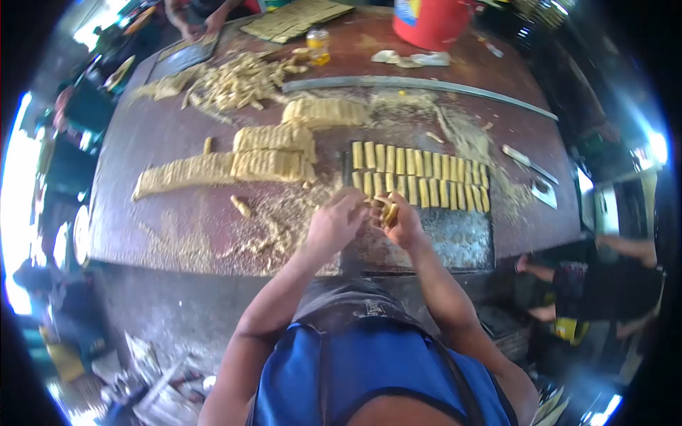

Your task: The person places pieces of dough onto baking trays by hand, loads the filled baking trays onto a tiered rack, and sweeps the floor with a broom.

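Note:
My right hand (403, 226) is closed around a few pale dough sticks (388, 211), which poke out between thumb and fingers. Close beside it, my left hand (337, 221) has its fingers drawn together, their tips near those sticks; what they pinch, if anything, is too small to tell. Both hands are over the near left part of a dark metal baking tray (433, 245). Two rows of dough sticks (419, 165) lie side by side across the tray's far half. Left of the hands, long blocks of dough strips (188, 175) rest on the table, with one loose piece (241, 206) nearby.
Crumbs and flour cover parts of the brown table (163, 238). Farther back are a heap of dough pieces (238, 79), a long metal bar (419, 85), a small jar (318, 47) and a red bucket (433, 21). A scraper (543, 193) lies right; another person's hands (202, 28) show far left.

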The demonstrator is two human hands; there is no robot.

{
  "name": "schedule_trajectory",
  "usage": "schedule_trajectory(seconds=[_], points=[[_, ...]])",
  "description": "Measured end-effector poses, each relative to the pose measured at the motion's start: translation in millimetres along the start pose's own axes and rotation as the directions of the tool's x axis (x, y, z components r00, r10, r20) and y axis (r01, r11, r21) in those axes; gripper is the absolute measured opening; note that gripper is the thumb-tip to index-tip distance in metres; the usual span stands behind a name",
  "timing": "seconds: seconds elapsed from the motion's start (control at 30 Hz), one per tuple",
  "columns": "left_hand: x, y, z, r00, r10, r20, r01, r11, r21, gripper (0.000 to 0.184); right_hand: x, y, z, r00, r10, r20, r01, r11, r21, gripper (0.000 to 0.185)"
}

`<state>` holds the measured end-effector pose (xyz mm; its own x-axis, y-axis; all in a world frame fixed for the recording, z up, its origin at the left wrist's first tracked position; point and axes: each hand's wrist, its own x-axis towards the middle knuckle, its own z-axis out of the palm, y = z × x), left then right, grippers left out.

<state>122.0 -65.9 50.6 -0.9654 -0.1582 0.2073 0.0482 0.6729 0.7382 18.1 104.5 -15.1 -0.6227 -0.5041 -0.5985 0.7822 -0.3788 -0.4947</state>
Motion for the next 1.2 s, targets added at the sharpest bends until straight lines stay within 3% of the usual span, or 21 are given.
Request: schedule_trajectory(seconds=[0.03, 0.1, 0.17, 0.23, 0.3, 0.37, 0.43, 0.5, 0.57, 0.67, 0.7, 0.73, 0.77, 0.83, 0.9, 0.93, 0.97, 1.03, 1.1, 1.17, 1.2], points=[[-17, -14, -5, 0.997, -0.075, -0.016, 0.074, 0.996, -0.05, 0.026, 2, 0, -1, 0.998, 0.018, -0.053, -0.022, 0.997, -0.073, 0.032], [-52, -31, -18, 0.958, -0.284, -0.045, 0.281, 0.957, -0.067, 0.028, 10, -7, 4, 0.993, 0.058, 0.1, -0.054, 0.998, -0.043, 0.034], [-76, -39, -26, 0.94, -0.33, -0.083, 0.334, 0.942, 0.034, 0.026, 47, -4, 17, 0.997, 0.047, 0.053, -0.042, 0.994, -0.098, 0.041], [-84, -59, -27, 0.936, -0.329, -0.122, 0.341, 0.936, 0.088, 0.025, 68, -14, 81, 0.973, 0.073, 0.219, -0.088, 0.994, 0.061, 0.05], [-79, -74, -42, 0.93, -0.327, -0.166, 0.349, 0.928, 0.129, 0.022, 55, -33, 170, 0.924, -0.123, 0.362, 0.071, 0.985, 0.154, 0.06], [-74, -105, -61, 0.848, -0.425, -0.317, 0.47, 0.879, 0.078, 0.021, 67, -49, 199, 0.802, -0.151, 0.578, 0.137, 0.988, 0.067, 0.059], [-72, -147, -89, 0.798, -0.392, -0.458, 0.466, 0.883, 0.054, 0.019, 59, -43, 213, 0.847, -0.188, 0.497, 0.284, 0.951, -0.124, 0.048], [-63, -161, -117, 0.669, -0.544, -0.506, 0.654, 0.754, 0.054, 0.02, 76, -25, 193, 0.868, -0.154, 0.472, 0.444, 0.666, -0.599, 0.029], [-59, -197, -124, 0.62, -0.659, -0.425, 0.763, 0.632, 0.134, 0.025, 93, 8, 167, 0.937, -0.144, 0.32, 0.34, 0.592, -0.731, 0.019], [-55, -209, -136, 0.8, -0.583, -0.143, 0.599, 0.756, 0.265, 0.029, 96, 46, 154, 0.971, -0.181, 0.158, 0.237, 0.618, -0.75, 0.019], [-54, -213, -141, 0.809, -0.578, -0.106, 0.584, 0.769, 0.262, 0.029, 93, 58, 152, 0.961, -0.245, 0.131, 0.236, 0.471, -0.85, 0.021], [-47, -216, -150, 0.856, -0.516, 0.022, 0.511, 0.852, 0.118, 0.029, 94, 63, 151, 0.943, -0.312, 0.117, 0.218, 0.311, -0.925, 0.022], [-38, -217, -159, 0.893, -0.43, 0.134, 0.438, 0.898, -0.041, 0.03, 98, 63, 150, 0.938, -0.334, 0.091, 0.202, 0.316, -0.927, 0.022], [6, -207, -190, 0.879, -0.474, 0.044, 0.474, 0.863, -0.177, 0.024, 103, 61, 147, 0.857, -0.51, 0.073, 0.1, 0.026, -0.995, 0.027], [60, -187, -224, 0.805, -0.556, -0.204, 0.439, 0.791, -0.425, 0.024, 106, 63, 158, 0.84, -0.541, -0.025, -0.026, 0.005, -1.0, 0.031], [78, -203, -228, 0.805, -0.412, -0.426, 0.281, 0.898, -0.338, 0.033, 108, 64, 162, 0.888, -0.459, -0.036, -0.061, -0.039, -0.997, 0.028], [81, -211, -225, 0.814, -0.406, -0.415, 0.272, 0.898, -0.346, 0.033, 109, 65, 167, 0.927, -0.372, -0.047, -0.086, -0.09, -0.992, 0.026], [87, -213, -224, 0.915, -0.319, -0.247, 0.347, 0.934, 0.081, 0.051, 102, 66, 185, 0.922, -0.354, -0.159, -0.166, 0.012, -0.986, 0.026], [75, -242, -216, 0.969, -0.233, -0.083, 0.24, 0.967, 0.08, 0.069, 101, 69, 193, 0.912, -0.357, -0.203, -0.164, 0.136, -0.977, 0.027], [63, -247, -229, 0.948, -0.276, 0.157, 0.187, 0.886, 0.424, 0.082, 103, 65, 194, 0.933, -0.305, -0.19, -0.16, 0.121, -0.98, 0.031], [62, -244, -246, 0.902, -0.394, 0.176, 0.309, 0.874, 0.375, 0.089, 94, 61, 210, 0.927, -0.342, -0.155, -0.177, -0.034, -0.984, 0.044]])
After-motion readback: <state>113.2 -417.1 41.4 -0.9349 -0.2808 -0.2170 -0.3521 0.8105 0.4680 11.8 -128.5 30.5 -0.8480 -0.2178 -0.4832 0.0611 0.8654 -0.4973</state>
